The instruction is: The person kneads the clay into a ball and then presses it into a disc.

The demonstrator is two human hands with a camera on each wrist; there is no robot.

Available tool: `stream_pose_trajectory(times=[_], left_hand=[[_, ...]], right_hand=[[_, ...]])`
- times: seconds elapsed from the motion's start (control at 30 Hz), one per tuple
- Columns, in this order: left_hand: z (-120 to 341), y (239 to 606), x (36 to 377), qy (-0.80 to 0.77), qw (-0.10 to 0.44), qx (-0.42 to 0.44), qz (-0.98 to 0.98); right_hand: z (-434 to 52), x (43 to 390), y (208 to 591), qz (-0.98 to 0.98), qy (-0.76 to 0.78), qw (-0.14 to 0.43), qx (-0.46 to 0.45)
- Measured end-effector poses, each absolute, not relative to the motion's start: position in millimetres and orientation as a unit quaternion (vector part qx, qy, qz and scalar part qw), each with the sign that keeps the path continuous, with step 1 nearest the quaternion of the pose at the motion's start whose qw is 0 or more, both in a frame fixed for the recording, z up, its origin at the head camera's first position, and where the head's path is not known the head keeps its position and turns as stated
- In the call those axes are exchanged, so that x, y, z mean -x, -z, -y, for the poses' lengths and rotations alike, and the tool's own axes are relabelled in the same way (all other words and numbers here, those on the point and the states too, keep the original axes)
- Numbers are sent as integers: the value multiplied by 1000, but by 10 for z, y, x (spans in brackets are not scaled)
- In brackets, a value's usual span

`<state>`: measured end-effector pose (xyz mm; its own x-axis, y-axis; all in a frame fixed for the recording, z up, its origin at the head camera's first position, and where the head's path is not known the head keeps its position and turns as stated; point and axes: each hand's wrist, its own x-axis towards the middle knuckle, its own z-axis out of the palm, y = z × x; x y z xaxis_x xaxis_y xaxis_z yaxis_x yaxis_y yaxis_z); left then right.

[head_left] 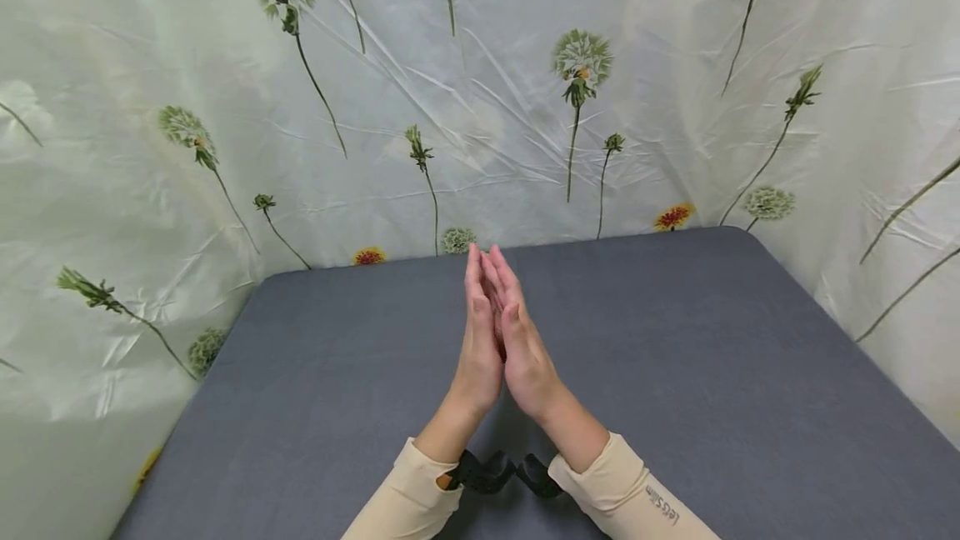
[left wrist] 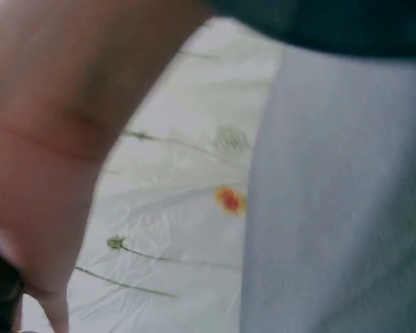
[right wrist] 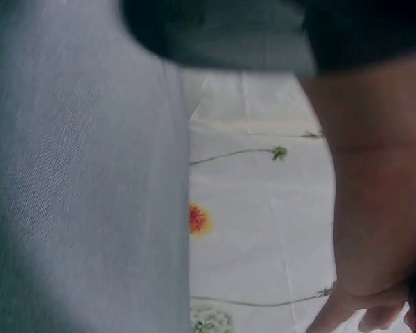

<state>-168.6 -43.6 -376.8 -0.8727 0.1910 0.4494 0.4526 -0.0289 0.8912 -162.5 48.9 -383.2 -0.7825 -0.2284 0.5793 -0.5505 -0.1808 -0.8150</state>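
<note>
Head view: left hand (head_left: 480, 348) and right hand (head_left: 527, 352) stand palm to palm, fingers straight and pointing away from the wearer, thumbs uppermost, nothing gripped in either. A thin gap shows between the fingertips; heels sit close, but I can't tell if they touch. No separate object between them that I can see — the work is the hands themselves, over the middle of the tabletop (head_left: 337, 407). To do this well, I'd match both sides: heels level, thumbs side by side, fingers straight, same angle on each forearm. Any closing should be slow and even from both sides, else one palm will likely slide past the other. Next out, the dark wrist units, left (head_left: 491, 473) and right (head_left: 537, 476), sit just beside each other — probably the first things to knock, so wrists want a little spread. Cuffs of the beige sleeves (head_left: 415, 486) end just behind them, out of the way. Beyond that, plain grey surface, then the flower-print curtain (head_left: 495, 148) behind its far edge. Wrist views mostly give palm edge and backdrop; judge alignment from the head camera.
</note>
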Motion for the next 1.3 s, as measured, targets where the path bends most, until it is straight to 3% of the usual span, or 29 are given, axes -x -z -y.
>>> stream_pose_trajectory(times=[0.23, 0.43, 0.6, 0.77, 0.93, 1.13, 1.3], left_hand=[[506, 3650, 1596, 635, 77, 275, 718], [689, 3488, 1699, 707, 92, 246, 657], [688, 3516, 1728, 738, 58, 226, 634], [525, 3574, 1602, 715, 20, 268, 646], [504, 3495, 1490, 692, 46, 311, 650], [705, 3355, 1545, 713, 129, 295, 624], [744, 3410, 1644, 746, 86, 257, 608]], right_hand=[[-552, 1731, 3843, 607, -734, 75, -293], [-361, 1581, 3879, 639, -682, 61, -351], [-393, 1465, 3738, 638, -670, 103, -366], [-599, 1506, 3593, 621, -683, 143, -357], [-645, 1601, 3651, 621, -700, 113, -335], [-427, 1535, 3786, 631, -689, 88, -347], [-324, 1390, 3733, 603, -676, 106, -410]])
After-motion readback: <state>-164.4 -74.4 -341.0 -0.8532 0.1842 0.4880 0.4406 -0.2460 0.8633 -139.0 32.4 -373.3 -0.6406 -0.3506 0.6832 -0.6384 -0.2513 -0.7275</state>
